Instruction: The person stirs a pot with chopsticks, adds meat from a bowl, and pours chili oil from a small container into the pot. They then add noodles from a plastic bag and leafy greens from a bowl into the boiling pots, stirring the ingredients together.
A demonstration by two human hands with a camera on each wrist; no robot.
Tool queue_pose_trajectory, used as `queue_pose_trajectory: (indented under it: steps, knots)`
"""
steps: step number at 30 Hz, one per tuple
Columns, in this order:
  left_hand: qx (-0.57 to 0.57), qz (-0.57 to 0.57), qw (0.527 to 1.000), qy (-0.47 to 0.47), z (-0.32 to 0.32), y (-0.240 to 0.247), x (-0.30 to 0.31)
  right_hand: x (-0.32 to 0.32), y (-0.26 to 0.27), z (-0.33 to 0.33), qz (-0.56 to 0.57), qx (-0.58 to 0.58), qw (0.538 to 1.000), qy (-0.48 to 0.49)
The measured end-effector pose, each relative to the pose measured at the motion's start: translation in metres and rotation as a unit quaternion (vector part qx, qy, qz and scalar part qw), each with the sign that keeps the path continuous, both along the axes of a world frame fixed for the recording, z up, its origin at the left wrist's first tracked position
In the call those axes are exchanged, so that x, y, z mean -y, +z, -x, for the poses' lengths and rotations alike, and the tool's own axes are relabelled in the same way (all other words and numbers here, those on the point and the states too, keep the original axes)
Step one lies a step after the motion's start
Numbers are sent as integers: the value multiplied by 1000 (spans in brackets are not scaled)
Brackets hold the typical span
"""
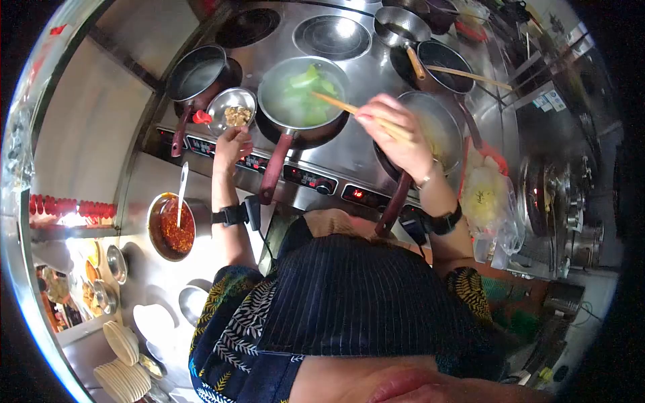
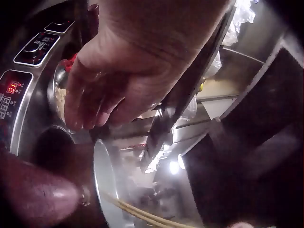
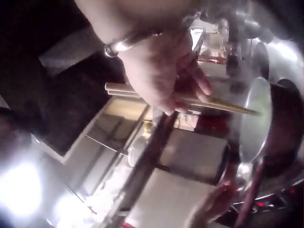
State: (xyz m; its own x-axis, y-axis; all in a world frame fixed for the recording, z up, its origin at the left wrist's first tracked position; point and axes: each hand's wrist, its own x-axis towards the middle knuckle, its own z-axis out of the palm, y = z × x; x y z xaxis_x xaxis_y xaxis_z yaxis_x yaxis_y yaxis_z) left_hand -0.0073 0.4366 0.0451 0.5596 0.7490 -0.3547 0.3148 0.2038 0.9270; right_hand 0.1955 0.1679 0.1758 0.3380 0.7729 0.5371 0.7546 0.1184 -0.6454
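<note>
My right hand [image 1: 395, 129] grips a pair of wooden chopsticks [image 1: 336, 103]. Their tips reach into a steaming pan [image 1: 264, 94] holding green leafy vegetables [image 1: 310, 84]. In the right wrist view the chopsticks [image 3: 223, 104] slant from the fingers toward the pan [image 3: 256, 123]. To the left of that pan, my left hand [image 1: 233, 149] holds the near rim of a small metal bowl [image 1: 216, 101] with brown, lumpy pieces [image 1: 237, 115] in it. In the left wrist view the hand [image 2: 118, 71] hides most of the bowl, and its fingers are bent at the rim.
A dark pan [image 1: 196, 74] sits left of the bowl. Another pan [image 1: 451, 127] stands under my right forearm. Pan handles [image 1: 274, 171] stick out past the control panels [image 1: 309, 178]. A pot of red chili sauce [image 1: 176, 242] with a spoon stands at the left. Plates [image 1: 124, 383] are stacked lower left.
</note>
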Motion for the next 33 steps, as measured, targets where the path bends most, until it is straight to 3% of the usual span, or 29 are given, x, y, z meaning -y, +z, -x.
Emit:
queue_pose_trajectory:
  steps: [1, 3, 4, 6, 7, 10, 15, 16, 22, 26, 31, 33]
  knots:
    - [-1, 0, 1000, -8, 0, 1, 4, -6, -11, -1, 22, -56, 997, 38]
    - [42, -8, 999, 0, -1, 4, 12, -21, -48, -4, 86, 63, 992, 72]
    - [48, -13, 999, -2, -3, 7, 18, -23, -57, 5, 157, -12, 984, 80]
    - [54, -12, 998, -10, -3, 11, 25, -28, -80, 18, 198, 48, 973, 112]
    - [60, -8, 998, -15, -2, 11, 28, -28, -90, 21, 172, 185, 958, 136]
    - [66, -11, 998, -4, 0, 12, 37, -18, -82, 28, 167, 217, 954, 125]
    - [90, -32, 995, -1, 0, 24, 61, 25, -23, 17, 109, 37, 988, 103]
    - [94, -40, 995, 4, 0, 25, 65, 30, -28, 14, -48, -47, 991, 119]
    - [123, -88, 988, 22, -20, 35, 109, 73, -16, -10, -78, -28, 996, -46]
    - [144, -15, 989, -24, -34, 20, 126, 71, -27, -7, -35, -8, 998, -46]
    - [124, -10, 989, -77, -35, 10, 148, 88, -7, -7, -136, -36, 990, -32]
    - [118, -8, 987, -106, -35, 1, 156, 122, 0, -17, -95, -85, 987, -94]
